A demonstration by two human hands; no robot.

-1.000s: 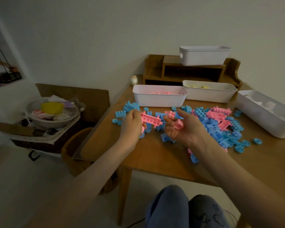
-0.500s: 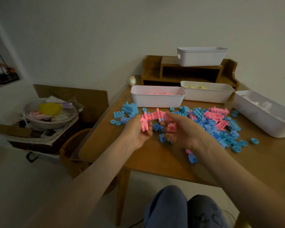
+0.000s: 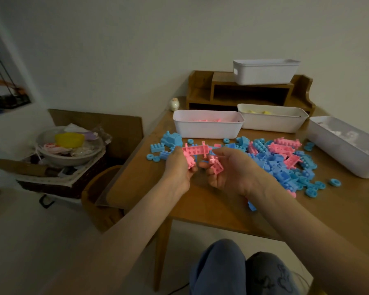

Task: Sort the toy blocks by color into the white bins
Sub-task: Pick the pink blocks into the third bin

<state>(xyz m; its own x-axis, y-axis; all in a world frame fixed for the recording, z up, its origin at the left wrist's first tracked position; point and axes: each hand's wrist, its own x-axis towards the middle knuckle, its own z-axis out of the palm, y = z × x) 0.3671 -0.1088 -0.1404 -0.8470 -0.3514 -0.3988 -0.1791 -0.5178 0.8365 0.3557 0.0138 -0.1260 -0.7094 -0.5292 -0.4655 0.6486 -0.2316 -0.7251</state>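
My left hand [image 3: 179, 167] grips a long pink block [image 3: 195, 150] and smaller pink pieces, held above the wooden table [image 3: 211, 201]. My right hand [image 3: 230, 169] holds small pink blocks [image 3: 216, 163] in its curled fingers, just right of the left hand. A pile of blue and pink blocks [image 3: 277, 158] lies on the table to the right. Behind the hands stands a white bin with pink blocks [image 3: 207, 128]. A white bin with yellow blocks [image 3: 273, 122] sits to its right, and a white bin with white pieces [image 3: 345, 150] at the far right.
A fourth white bin [image 3: 264, 71] rests on a wooden desk shelf [image 3: 243, 92] at the back. A small egg-shaped figure [image 3: 175, 104] stands by the wall. Left of the table a basket holds a bowl of clutter [image 3: 68, 145]. My knees [image 3: 243, 271] are under the table's front edge.
Both hands have drawn closer together. The long pink block in my left hand has swung from tilted to nearly level, and the smaller pink pieces have shifted in my right hand's fingers.
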